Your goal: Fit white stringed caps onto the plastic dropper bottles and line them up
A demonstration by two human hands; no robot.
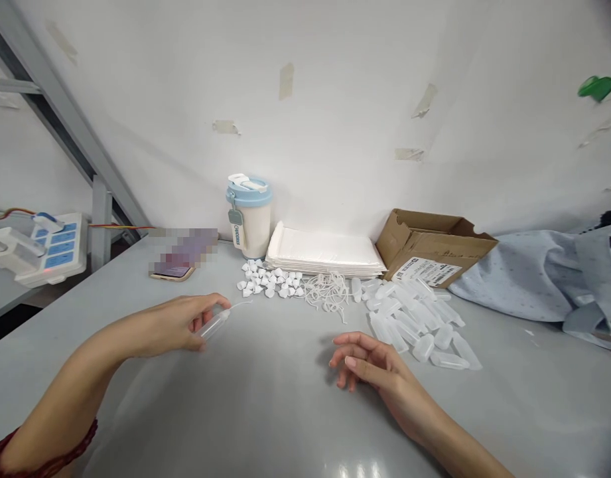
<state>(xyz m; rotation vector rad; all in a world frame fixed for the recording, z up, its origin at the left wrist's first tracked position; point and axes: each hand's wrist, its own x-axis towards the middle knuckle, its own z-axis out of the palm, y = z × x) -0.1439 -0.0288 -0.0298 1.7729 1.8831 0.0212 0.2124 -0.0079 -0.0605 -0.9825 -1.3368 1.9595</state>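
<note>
The left hand (172,324) pinches a clear, slim plastic tube (214,325) between thumb and fingers, above the bench, its thin pale strand pointing rightward. The right hand's (379,372) fingers are loosely curled and grip nothing, just beside a heap of translucent plastic tubes (414,315). A stretch of smooth grey bench (265,411) separates the hands. Beyond it, small white faceted pieces (270,279) and tangled white cords (328,292) border a stack of flat white packets (325,251). A tan-rimmed phone (173,273) lies near the bench's left edge.
</note>
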